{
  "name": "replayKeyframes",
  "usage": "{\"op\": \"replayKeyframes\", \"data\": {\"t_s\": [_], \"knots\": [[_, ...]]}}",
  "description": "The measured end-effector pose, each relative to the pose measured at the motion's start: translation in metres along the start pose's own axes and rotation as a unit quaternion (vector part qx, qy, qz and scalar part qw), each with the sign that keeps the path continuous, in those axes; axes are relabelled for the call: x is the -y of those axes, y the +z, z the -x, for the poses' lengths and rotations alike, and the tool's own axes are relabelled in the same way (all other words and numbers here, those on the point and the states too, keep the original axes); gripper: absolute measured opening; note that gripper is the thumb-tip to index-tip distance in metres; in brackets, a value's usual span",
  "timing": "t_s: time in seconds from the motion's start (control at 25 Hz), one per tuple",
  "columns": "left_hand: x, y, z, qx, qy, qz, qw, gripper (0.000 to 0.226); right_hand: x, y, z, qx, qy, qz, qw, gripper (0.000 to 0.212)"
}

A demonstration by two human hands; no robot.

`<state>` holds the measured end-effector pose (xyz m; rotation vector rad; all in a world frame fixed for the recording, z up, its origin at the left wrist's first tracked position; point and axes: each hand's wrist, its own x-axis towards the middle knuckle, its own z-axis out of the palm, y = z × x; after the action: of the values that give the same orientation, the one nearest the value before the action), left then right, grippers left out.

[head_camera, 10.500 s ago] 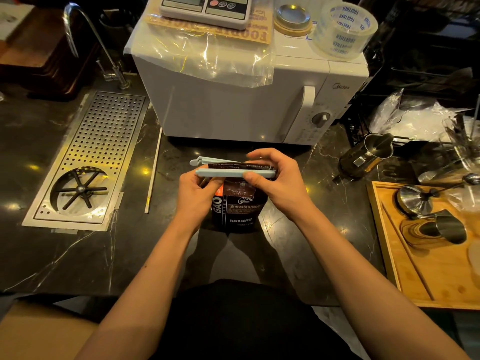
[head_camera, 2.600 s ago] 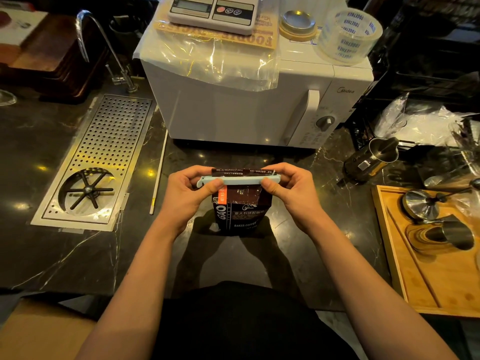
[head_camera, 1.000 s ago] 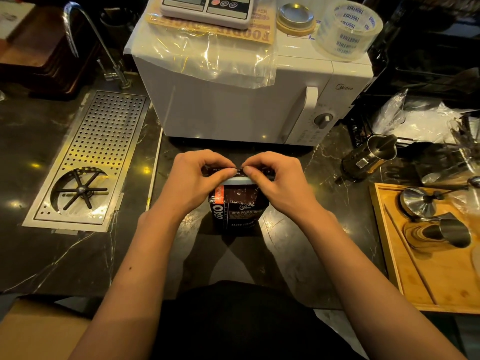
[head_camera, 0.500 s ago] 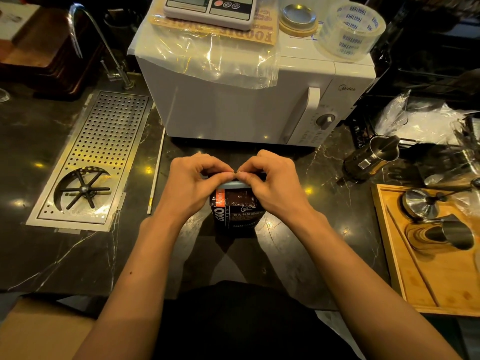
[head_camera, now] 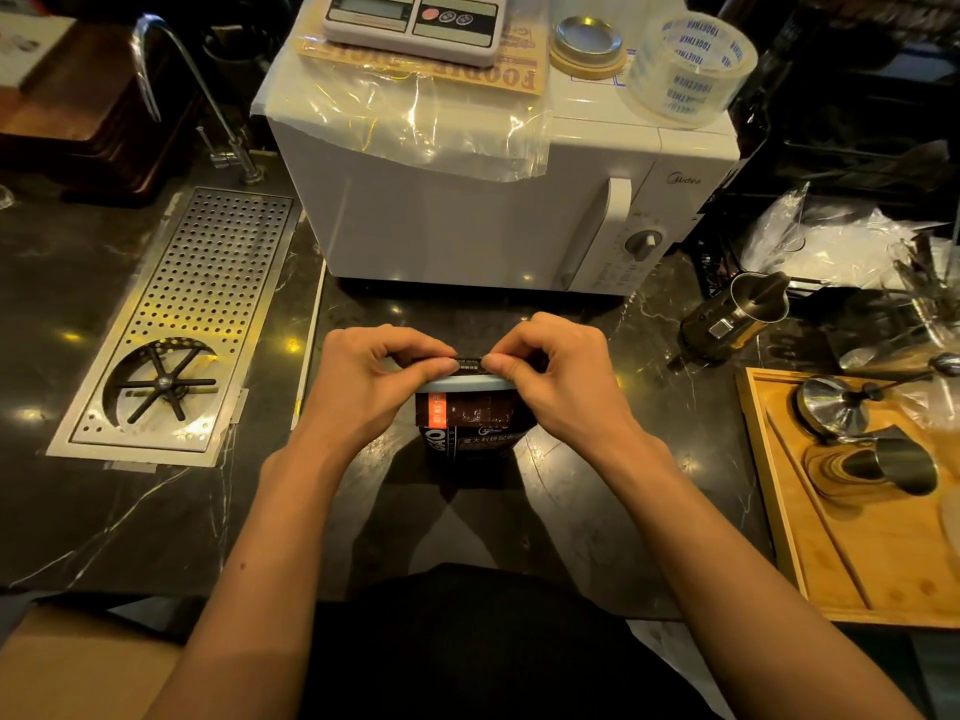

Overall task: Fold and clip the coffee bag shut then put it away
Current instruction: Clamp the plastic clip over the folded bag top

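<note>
A dark brown coffee bag with an orange side label stands upright on the black marble counter, just in front of me. A pale blue clip runs across its folded top. My left hand and my right hand sit side by side over the bag's top. Both pinch the folded strip and the clip, with the thumb tips nearly touching at the middle. The ends of the clip are hidden under my fingers.
A white microwave stands right behind the bag, with a scale and a tape roll on top. A steel drip tray is set in the counter at left. At right are a steel pitcher and a wooden tray holding steel cups.
Both hands slid in from the clip's ends to its middle, and the bag's top is folded lower. Over the last half second the hands barely move.
</note>
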<state>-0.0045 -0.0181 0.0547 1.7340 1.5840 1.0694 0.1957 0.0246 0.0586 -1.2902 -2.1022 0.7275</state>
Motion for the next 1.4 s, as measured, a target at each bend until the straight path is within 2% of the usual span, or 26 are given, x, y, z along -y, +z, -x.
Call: {"op": "replayKeyframes", "data": {"t_s": [0.16, 0.32, 0.48, 0.72, 0.88, 1.0, 1.28, 1.4], "knots": [[0.003, -0.003, 0.000, 0.015, -0.030, 0.016, 0.999, 0.018, -0.007, -0.010, 0.001, 0.035, 0.006, -0.024, 0.999, 0.005], [0.003, 0.003, -0.001, -0.025, -0.023, 0.002, 0.999, 0.015, -0.011, -0.011, 0.000, -0.014, 0.024, -0.006, 1.000, 0.002], [0.007, -0.001, -0.002, -0.007, -0.030, 0.004, 1.000, 0.017, -0.009, -0.006, -0.001, -0.050, 0.031, -0.016, 0.998, 0.002], [0.010, -0.005, 0.004, -0.012, -0.037, 0.005, 0.999, 0.019, -0.015, -0.011, 0.005, -0.031, 0.051, -0.049, 0.997, 0.008], [0.012, -0.004, 0.002, -0.020, -0.048, 0.013, 0.999, 0.020, -0.012, -0.006, 0.000, -0.053, 0.046, -0.052, 0.996, 0.013], [0.014, -0.003, 0.000, -0.012, -0.063, 0.015, 0.998, 0.018, -0.016, -0.002, 0.001, -0.079, 0.057, -0.082, 0.992, 0.009], [0.027, 0.013, 0.017, 0.039, -0.128, 0.123, 0.983, 0.023, -0.032, 0.004, 0.012, -0.010, 0.111, -0.187, 0.976, 0.006], [0.033, 0.018, 0.022, 0.056, -0.133, 0.127, 0.981, 0.048, -0.039, 0.010, 0.021, 0.028, 0.127, -0.240, 0.962, 0.022]]}}
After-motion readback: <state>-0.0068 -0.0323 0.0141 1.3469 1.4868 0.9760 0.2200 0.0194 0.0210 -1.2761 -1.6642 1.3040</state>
